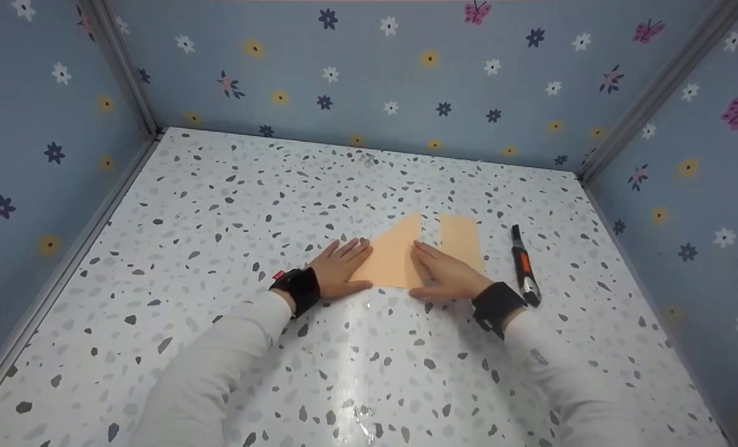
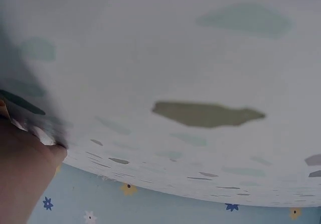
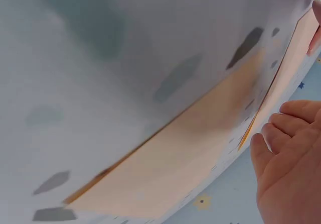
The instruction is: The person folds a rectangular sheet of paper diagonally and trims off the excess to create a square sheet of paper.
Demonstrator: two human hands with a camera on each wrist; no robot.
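A light orange sheet of paper (image 1: 394, 251) with a slanted upper-left edge lies on the speckled table. My left hand (image 1: 343, 268) rests flat at its left side, fingers spread, with fingertips and thumb over the slanted edge. At the paper's right side my right hand (image 1: 445, 273) stands on edge, its straight fingers touching the border. A separate orange paper strip (image 1: 460, 236) lies just right of the sheet, partly hidden behind my right hand. In the right wrist view this strip (image 3: 165, 153) lies flat beside the hand (image 3: 296, 163).
A black and orange utility knife (image 1: 523, 267) lies right of the strip, close to my right wrist. Flowered blue panels (image 1: 369, 81) wall the table (image 1: 189, 217) at the back and both sides. Black bands (image 1: 498, 307) wrap my wrists.
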